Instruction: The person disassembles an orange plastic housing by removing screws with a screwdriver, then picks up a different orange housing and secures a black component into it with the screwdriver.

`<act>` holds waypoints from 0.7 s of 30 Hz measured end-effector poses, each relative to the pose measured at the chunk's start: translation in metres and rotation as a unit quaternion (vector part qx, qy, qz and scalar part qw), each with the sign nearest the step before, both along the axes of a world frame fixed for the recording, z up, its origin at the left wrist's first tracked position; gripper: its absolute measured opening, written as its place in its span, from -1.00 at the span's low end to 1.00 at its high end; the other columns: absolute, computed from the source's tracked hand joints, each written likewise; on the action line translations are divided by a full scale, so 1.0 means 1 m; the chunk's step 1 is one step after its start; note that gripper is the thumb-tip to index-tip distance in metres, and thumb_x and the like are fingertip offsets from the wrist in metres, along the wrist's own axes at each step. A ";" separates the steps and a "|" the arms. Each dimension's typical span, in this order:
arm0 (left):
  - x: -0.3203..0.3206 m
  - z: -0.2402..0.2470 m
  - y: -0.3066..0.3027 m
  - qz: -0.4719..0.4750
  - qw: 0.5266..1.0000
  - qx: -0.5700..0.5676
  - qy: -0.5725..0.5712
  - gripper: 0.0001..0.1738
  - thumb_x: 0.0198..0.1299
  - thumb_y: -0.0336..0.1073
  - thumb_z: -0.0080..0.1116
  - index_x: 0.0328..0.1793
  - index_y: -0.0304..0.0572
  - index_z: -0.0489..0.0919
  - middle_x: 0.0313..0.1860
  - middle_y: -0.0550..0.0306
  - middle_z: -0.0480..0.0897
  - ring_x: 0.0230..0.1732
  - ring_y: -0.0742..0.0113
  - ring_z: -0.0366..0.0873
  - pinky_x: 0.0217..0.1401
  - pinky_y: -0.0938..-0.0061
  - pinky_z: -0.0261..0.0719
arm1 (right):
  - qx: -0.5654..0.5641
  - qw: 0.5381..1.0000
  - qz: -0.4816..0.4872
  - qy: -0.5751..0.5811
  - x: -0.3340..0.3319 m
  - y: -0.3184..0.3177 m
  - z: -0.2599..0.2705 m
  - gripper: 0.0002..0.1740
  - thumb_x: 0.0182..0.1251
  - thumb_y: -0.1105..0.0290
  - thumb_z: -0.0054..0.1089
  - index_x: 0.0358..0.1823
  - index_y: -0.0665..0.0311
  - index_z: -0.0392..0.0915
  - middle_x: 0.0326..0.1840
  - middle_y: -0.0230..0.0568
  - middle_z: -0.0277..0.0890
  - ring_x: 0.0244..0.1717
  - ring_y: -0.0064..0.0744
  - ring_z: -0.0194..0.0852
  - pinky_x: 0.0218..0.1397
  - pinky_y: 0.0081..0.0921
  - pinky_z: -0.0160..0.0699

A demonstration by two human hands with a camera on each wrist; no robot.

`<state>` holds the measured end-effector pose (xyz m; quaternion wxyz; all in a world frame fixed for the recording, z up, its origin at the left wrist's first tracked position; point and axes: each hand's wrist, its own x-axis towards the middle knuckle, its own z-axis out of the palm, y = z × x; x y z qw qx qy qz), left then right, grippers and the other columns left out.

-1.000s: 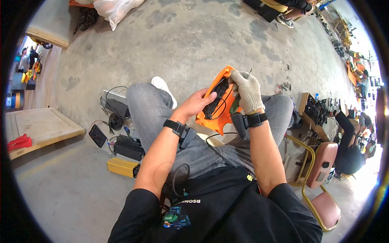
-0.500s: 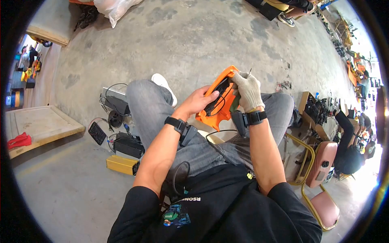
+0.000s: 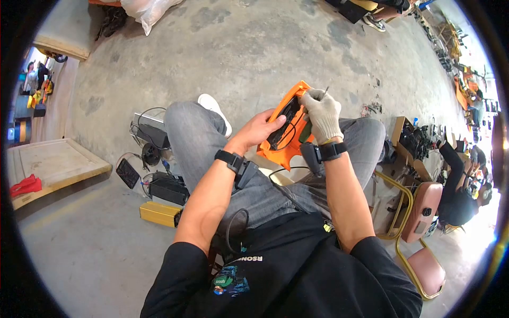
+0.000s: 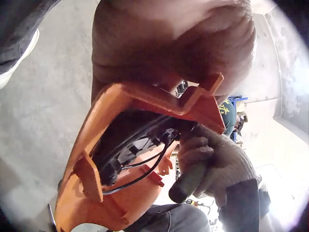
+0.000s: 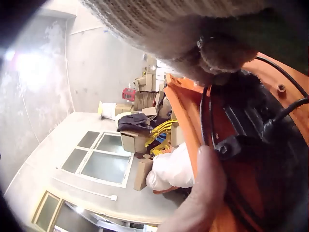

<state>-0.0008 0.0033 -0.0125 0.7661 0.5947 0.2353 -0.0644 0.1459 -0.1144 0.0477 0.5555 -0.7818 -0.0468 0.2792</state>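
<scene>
My bare left hand [image 3: 253,132] grips an orange plastic shell [image 3: 275,157] by its left edge, the thumb lying over the black part [image 3: 277,137] set inside. Thin black cables [image 4: 150,176] loop out of that part across the shell's inner side. At the shell's upper right edge is my gloved right hand [image 3: 324,117], fingertips bent in at the black part and a cable. Held in that same hand is a screwdriver [image 4: 187,186]; its green handle shows under the fingers, and its thin shaft sticks up past the glove in the head view. The glove hides the right fingertips' exact hold.
On the floor at left lie a gold metal box [image 3: 160,213], black electronic boxes [image 3: 167,188] and a wooden panel [image 3: 58,164] bearing a red cloth [image 3: 25,185]. A pink-padded chair [image 3: 422,212] and a carton of black parts [image 3: 411,139] stand at right. Other people sit farther off.
Both hands and the orange shell have shifted slightly up and away from the body. The right hand has turned a little, and the screwdriver shaft now overlaps the glove more.
</scene>
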 end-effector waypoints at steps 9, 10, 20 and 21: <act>0.000 -0.007 0.003 0.007 0.999 -0.050 0.012 -0.36 0.53 0.10 0.10 0.41 -0.35 0.52 0.15 0.12 0.68 0.13 0.41 0.59 0.25 0.45 0.54 | -0.068 0.995 0.030 -0.073 0.000 0.002 -0.004 -0.65 0.29 0.21 0.34 -0.14 0.41 0.65 -0.43 -0.32 0.60 -0.50 -0.59 0.57 -0.46 -0.61 0.50; 0.001 -0.009 0.003 0.028 0.996 -0.083 0.011 -0.37 0.55 0.09 0.08 0.42 -0.34 0.51 0.18 0.11 0.67 0.16 0.40 0.60 0.27 0.45 0.54 | -0.049 0.997 0.044 -0.041 0.001 0.001 0.006 -0.65 0.29 0.22 0.37 -0.13 0.41 0.66 -0.44 -0.36 0.58 -0.54 -0.64 0.50 -0.49 -0.63 0.47; 0.000 -0.012 0.016 0.133 0.966 -0.219 -0.025 -0.36 0.55 0.12 0.04 0.43 -0.32 0.50 0.20 0.15 0.69 0.16 0.41 0.64 0.28 0.45 0.55 | 0.070 0.996 0.021 0.054 0.021 -0.048 0.009 -0.72 0.39 0.20 0.26 -0.22 0.31 0.61 -0.43 -0.43 0.49 -0.59 -0.68 0.32 -0.53 -0.69 0.29; -0.001 -0.009 0.016 0.135 0.966 -0.218 -0.026 -0.36 0.55 0.12 0.04 0.43 -0.32 0.50 0.20 0.15 0.69 0.16 0.41 0.64 0.28 0.45 0.55 | 0.052 0.997 0.018 0.051 0.020 -0.054 0.007 -0.71 0.40 0.18 0.26 -0.24 0.31 0.61 -0.43 -0.42 0.49 -0.59 -0.67 0.32 -0.53 -0.69 0.29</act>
